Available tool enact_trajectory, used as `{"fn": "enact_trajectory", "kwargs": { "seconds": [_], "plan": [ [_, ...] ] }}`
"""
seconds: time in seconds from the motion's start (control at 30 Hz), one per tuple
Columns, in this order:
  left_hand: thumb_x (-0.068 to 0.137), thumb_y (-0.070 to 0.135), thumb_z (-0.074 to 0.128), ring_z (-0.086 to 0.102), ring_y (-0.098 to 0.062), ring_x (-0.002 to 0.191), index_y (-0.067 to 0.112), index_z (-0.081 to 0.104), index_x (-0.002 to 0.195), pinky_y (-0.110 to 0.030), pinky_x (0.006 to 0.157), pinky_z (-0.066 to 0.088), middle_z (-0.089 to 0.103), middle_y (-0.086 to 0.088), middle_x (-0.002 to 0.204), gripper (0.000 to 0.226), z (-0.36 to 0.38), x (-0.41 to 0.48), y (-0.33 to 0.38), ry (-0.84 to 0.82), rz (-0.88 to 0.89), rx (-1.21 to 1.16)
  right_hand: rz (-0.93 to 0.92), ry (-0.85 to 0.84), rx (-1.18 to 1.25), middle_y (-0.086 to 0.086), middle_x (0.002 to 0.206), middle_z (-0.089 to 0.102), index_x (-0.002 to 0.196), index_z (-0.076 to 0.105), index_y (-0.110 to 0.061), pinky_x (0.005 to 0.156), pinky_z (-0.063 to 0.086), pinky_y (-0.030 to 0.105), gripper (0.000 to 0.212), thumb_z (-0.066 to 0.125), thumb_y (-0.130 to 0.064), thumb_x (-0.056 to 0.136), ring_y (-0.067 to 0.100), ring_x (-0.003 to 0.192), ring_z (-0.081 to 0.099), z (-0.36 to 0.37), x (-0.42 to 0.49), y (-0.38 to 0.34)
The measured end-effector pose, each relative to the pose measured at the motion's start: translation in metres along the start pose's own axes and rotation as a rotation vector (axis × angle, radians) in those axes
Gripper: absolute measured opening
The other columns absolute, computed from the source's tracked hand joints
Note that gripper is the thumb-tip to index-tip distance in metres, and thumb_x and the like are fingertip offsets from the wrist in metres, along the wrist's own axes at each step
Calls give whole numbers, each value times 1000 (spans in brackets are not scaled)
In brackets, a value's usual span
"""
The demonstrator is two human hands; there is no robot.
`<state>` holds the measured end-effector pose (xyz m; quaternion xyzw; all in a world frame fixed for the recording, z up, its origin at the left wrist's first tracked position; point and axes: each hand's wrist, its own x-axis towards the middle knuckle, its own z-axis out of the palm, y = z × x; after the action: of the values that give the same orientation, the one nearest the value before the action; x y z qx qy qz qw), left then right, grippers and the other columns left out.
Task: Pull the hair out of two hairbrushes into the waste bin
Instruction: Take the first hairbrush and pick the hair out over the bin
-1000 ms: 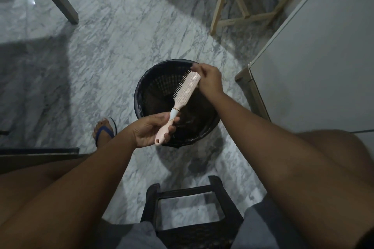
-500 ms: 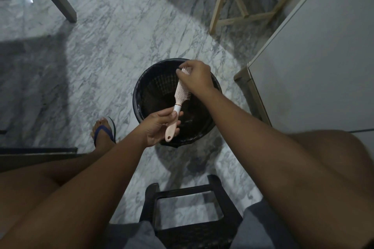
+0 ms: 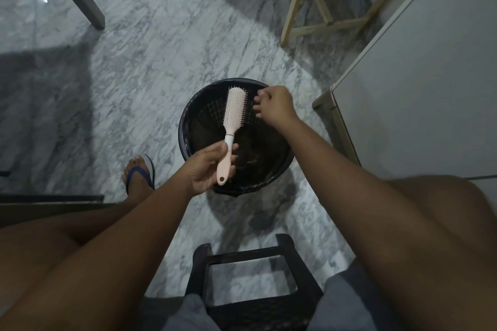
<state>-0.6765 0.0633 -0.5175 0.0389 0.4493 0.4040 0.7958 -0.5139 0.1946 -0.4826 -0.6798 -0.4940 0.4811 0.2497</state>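
One hairbrush [image 3: 234, 113] sits in left hand [image 3: 207, 169], beside right hand [image 3: 274, 105].

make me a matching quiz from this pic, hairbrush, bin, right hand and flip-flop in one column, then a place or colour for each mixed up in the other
Column one:
1. hairbrush
2. waste bin
3. right hand
4. flip-flop

Column two:
a. blue strap, on the floor left of the bin
b. pink, handle gripped by the left hand
c. black, below both hands
d. fingers curled, just right of the brush head

Pairs: 1-b, 2-c, 3-d, 4-a
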Motion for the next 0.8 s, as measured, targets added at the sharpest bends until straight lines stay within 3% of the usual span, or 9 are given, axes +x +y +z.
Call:
{"fn": "enact_trajectory", "kwargs": {
  "seconds": [0.1,0.17,0.27,0.37,0.53,0.63,0.7,0.77,0.8],
  "plan": [
    [98,14,55,65,-15,76,3,57,129,-32,64,58,69,-5,97,33,2,1,-1,51,21,35,-52,-153,-101,10,112,69,131,55,-1,62,62,49,41,57,-22,96,27,90,72,2,-21,0],
    [98,14,54,65,-15,77,7,61,123,-32,65,58,70,-3,101,26,6,1,-3,77,41,55,-108,-159,-217,6,93,74,115,65,0,56,62,43,58,79,-42,77,21,80,73,3,-30,-1],
    [99,13,53,63,-16,80,10,63,119,-32,65,57,69,-3,107,23,9,1,-3,69,36,51,-175,-88,-331,14,76,74,89,69,5,55,59,49,72,89,-53,53,28,70,72,8,-29,1],
    [99,12,52,63,-15,76,6,63,116,-31,64,57,66,-5,104,21,10,-1,-2,29,8,33,-103,-136,-279,16,69,72,82,68,6,50,60,46,50,91,-34,64,29,62,73,6,-22,-2],
    [97,13,54,63,-15,76,2,61,118,-31,64,57,63,-8,93,24,10,1,0,-18,-47,17,-158,-139,-310,17,68,73,77,69,5,48,60,31,24,70,-17,87,16,46,67,0,-18,-2],
    [96,14,55,63,-14,76,2,61,117,-31,65,58,64,-8,90,25,12,2,1,-15,-45,5,-116,-91,-281,17,70,74,81,67,3,52,61,40,24,54,-14,93,27,55,71,-2,-16,-1],
    [96,14,55,62,-14,76,2,60,120,-32,65,58,65,-7,88,27,12,2,1,-18,-35,-11,-142,1,-235,11,76,74,85,67,-3,63,62,43,23,49,-15,93,29,67,73,-3,-15,1],
    [96,15,55,62,-14,77,2,58,122,-32,64,58,65,-7,90,29,10,2,1,-8,-30,-13,-293,76,-309,3,80,72,88,69,-9,72,57,29,17,55,-18,90,19,75,68,-7,-17,-1],
    [96,14,56,62,-14,77,3,58,122,-31,64,57,66,-7,93,29,9,2,0,5,-25,-14,-368,45,-352,0,80,71,88,70,-11,69,51,19,14,59,-20,88,14,73,65,-8,-21,-3]
  ]
}}
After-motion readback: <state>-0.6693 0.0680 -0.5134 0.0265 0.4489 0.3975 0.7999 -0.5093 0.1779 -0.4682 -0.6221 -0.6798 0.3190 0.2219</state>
